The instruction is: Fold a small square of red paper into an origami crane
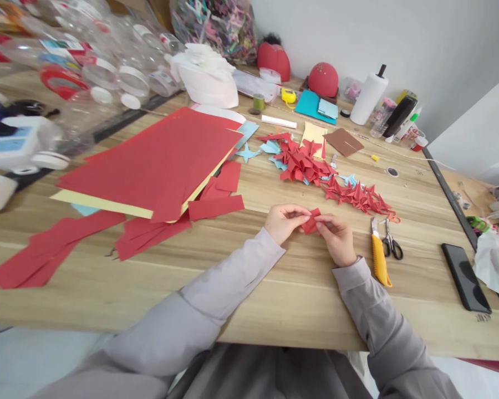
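While I'm watching through the head camera, both hands are working close together above the table, and neither is open. The left hand is pinching one side of a small folded piece of red paper, and the right hand is gripping the other side. The piece is sitting between the two hands, and I can't tell whether it is touching the table.

Just ahead of the grip and to the right, a row of folded red shapes is lying on the wood, running back to a heap of them mixed with blue paper bits. Just beyond the right hand, a yellow utility knife and scissors are lying side by side, and a black phone is resting further right. Left of the left hand, a stack of red sheets is sitting on a pale yellow sheet, with loose red strips spreading further left. Well ahead of the grip, plastic bottles are crowding the far left corner, and a white roll is standing upright at the far right.
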Action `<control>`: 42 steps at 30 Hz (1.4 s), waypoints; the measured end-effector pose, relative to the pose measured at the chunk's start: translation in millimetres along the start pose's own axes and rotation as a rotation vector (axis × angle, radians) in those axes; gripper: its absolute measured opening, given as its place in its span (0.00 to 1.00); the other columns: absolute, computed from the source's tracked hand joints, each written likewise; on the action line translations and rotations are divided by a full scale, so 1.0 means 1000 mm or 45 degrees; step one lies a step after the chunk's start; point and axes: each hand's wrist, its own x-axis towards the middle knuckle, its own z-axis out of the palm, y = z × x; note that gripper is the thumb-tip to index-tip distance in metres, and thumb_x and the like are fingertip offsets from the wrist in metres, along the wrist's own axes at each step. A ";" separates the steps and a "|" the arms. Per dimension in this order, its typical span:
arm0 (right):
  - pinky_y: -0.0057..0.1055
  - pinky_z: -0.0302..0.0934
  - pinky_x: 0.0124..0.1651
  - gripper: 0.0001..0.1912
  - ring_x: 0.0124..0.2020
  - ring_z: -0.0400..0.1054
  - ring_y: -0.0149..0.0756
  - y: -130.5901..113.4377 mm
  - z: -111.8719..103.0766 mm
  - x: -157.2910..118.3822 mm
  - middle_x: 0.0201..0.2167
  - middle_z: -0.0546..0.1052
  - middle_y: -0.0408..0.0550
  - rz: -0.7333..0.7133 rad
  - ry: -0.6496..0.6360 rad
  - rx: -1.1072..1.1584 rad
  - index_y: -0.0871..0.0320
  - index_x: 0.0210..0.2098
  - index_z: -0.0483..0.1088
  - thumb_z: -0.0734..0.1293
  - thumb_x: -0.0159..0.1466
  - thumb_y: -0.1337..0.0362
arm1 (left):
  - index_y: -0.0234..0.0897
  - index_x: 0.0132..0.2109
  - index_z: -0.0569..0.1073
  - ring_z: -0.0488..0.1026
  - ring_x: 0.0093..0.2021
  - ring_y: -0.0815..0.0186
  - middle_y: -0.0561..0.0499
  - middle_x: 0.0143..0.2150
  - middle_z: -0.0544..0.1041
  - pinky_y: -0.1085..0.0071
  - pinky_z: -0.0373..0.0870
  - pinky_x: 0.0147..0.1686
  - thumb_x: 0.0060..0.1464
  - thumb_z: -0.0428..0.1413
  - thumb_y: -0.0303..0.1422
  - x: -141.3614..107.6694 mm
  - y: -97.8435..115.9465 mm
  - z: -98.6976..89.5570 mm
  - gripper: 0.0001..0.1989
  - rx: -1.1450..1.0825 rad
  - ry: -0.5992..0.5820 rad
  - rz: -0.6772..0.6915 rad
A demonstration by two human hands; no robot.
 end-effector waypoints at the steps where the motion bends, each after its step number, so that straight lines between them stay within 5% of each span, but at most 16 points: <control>1: 0.31 0.63 0.32 0.06 0.29 0.67 0.32 0.000 0.000 0.000 0.31 0.75 0.45 0.019 0.008 0.013 0.54 0.32 0.74 0.68 0.54 0.62 | 0.31 0.27 0.76 0.67 0.18 0.73 0.51 0.23 0.75 0.74 0.69 0.20 0.34 0.63 0.32 0.001 -0.001 0.000 0.10 -0.009 0.009 -0.007; 13: 0.28 0.62 0.25 0.07 0.22 0.65 0.29 -0.002 -0.001 0.005 0.26 0.76 0.43 0.130 0.171 0.199 0.55 0.29 0.74 0.70 0.50 0.62 | 0.30 0.29 0.76 0.72 0.27 0.68 0.47 0.29 0.76 0.74 0.69 0.21 0.41 0.57 0.33 0.002 0.000 -0.003 0.09 -0.130 0.002 -0.047; 21: 0.31 0.64 0.31 0.10 0.26 0.68 0.32 0.000 0.000 0.003 0.27 0.76 0.43 0.142 0.109 0.192 0.56 0.29 0.73 0.73 0.46 0.63 | 0.34 0.50 0.68 0.73 0.33 0.67 0.44 0.43 0.74 0.74 0.71 0.26 0.37 0.62 0.32 -0.001 -0.005 0.001 0.29 0.102 -0.204 0.082; 28: 0.30 0.64 0.31 0.09 0.26 0.68 0.31 0.000 0.001 0.003 0.25 0.75 0.41 0.121 0.144 0.187 0.56 0.27 0.72 0.73 0.45 0.64 | 0.30 0.49 0.69 0.73 0.33 0.68 0.49 0.33 0.74 0.69 0.70 0.40 0.37 0.61 0.25 0.001 -0.010 -0.001 0.27 0.169 -0.217 0.190; 32: 0.29 0.63 0.28 0.07 0.25 0.67 0.30 0.001 0.000 0.004 0.26 0.76 0.42 0.108 0.172 0.158 0.56 0.28 0.74 0.72 0.48 0.63 | 0.34 0.51 0.69 0.71 0.30 0.70 0.49 0.36 0.74 0.73 0.71 0.31 0.41 0.57 0.26 0.001 -0.012 0.000 0.25 0.139 -0.205 0.158; 35: 0.29 0.63 0.26 0.08 0.24 0.67 0.31 0.003 -0.001 0.005 0.27 0.77 0.43 0.125 0.181 0.189 0.55 0.30 0.74 0.70 0.50 0.62 | 0.34 0.42 0.75 0.70 0.26 0.71 0.47 0.39 0.75 0.75 0.70 0.23 0.46 0.55 0.30 0.001 -0.014 -0.001 0.14 0.164 -0.178 0.135; 42: 0.28 0.61 0.25 0.08 0.21 0.64 0.28 0.005 -0.003 0.005 0.24 0.76 0.41 0.140 0.213 0.251 0.56 0.31 0.74 0.69 0.52 0.62 | 0.32 0.36 0.77 0.71 0.23 0.70 0.46 0.33 0.77 0.71 0.72 0.25 0.46 0.55 0.33 0.001 -0.009 -0.003 0.11 0.177 -0.158 0.059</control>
